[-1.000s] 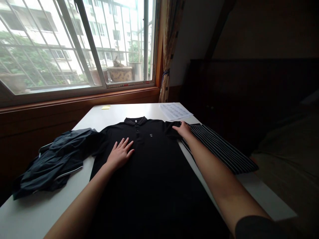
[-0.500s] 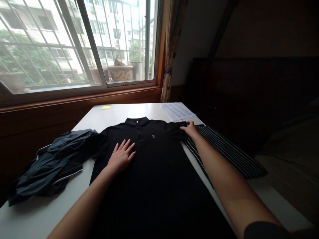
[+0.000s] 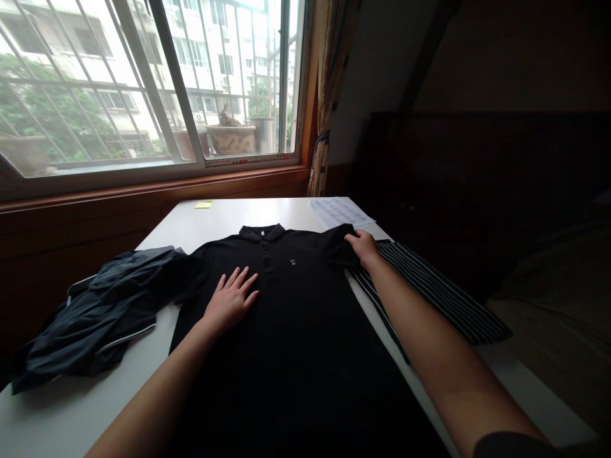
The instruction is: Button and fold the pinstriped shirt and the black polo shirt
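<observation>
A black polo shirt (image 3: 305, 331) lies spread face up, its collar toward the far end of the white table (image 3: 229, 212). My left hand (image 3: 232, 296) rests flat on the shirt's chest, left of the button placket, with fingers spread. At the sleeve on the right, my right hand (image 3: 363, 247) pinches the cuff between thumb and fingers and holds its edge slightly raised. A small light logo shows on the chest. The shirt's lower part runs out of view at the bottom.
Crumpled dark grey clothing (image 3: 105, 312) with white piping lies at the left, against the shirt's sleeve. Black-and-white striped fabric (image 3: 439, 286) lies at the right, partly under my forearm. Printed sheets (image 3: 338, 213) and a yellow sticky note (image 3: 203, 204) are at the far end.
My right hand has turned a little and lifted the sleeve's upper edge, which now stands higher over the printed sheets. My left hand stays almost in place.
</observation>
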The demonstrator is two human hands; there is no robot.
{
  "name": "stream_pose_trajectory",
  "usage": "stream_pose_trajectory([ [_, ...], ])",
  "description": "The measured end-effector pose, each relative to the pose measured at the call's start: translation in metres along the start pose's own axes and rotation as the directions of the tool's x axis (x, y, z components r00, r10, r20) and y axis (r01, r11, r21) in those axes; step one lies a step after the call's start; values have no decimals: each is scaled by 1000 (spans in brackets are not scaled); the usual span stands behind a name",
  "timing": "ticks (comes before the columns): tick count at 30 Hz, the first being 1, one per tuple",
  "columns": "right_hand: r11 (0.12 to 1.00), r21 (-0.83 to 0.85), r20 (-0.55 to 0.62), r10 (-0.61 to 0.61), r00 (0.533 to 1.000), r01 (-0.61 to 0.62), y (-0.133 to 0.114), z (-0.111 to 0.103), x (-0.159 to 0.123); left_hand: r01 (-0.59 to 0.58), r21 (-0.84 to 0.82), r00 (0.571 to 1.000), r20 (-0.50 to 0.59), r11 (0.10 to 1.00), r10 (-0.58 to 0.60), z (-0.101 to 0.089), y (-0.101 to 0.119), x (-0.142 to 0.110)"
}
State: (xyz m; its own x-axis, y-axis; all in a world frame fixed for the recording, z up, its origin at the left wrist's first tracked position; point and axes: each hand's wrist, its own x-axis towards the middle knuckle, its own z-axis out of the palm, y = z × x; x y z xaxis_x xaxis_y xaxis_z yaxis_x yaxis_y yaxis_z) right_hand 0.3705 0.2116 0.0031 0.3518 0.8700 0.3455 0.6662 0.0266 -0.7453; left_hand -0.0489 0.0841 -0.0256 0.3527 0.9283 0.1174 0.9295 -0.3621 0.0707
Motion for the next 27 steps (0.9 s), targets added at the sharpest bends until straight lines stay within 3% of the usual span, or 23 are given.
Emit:
stream_pose_trajectory([
  [4, 978, -25, -63, -208, 976, 207, -37, 4, -8, -1, -8, 1000, -5, 1000, 1, 1, -1, 0],
  [7, 888, -98, -9, -453, 891, 450, -67, 10, -25, -1, -6, 1000, -4, 1000, 1, 2, -1, 0],
  [12, 727, -153, 323, -603, 729, 670, -101, 24, -70, 2, -1, 1000, 4, 1000, -2, 2, -1, 1],
  [14, 665, -152, 480, -597, 642, 732, -105, 29, -87, 3, 3, 1000, 5, 1000, -3, 2, -1, 1],
  [16, 633, -150, 577, -567, 587, 760, -104, 31, -99, 6, 8, 1000, 8, 1000, -6, 2, -1, 0],
  [19, 638, -162, 594, -546, 591, 753, -96, 27, -106, 10, 16, 1000, 17, 1000, -10, 1, -1, 1],
  [25, 724, -206, 509, -496, 704, 658, -57, 1, -96, 9, 10, 1000, 18, 1000, -9, 0, -1, 1],
  [27, 745, -210, 517, -465, 718, 634, -40, -6, -94, 6, 5, 1000, 10, 1000, -6, 1, -1, 0],
])
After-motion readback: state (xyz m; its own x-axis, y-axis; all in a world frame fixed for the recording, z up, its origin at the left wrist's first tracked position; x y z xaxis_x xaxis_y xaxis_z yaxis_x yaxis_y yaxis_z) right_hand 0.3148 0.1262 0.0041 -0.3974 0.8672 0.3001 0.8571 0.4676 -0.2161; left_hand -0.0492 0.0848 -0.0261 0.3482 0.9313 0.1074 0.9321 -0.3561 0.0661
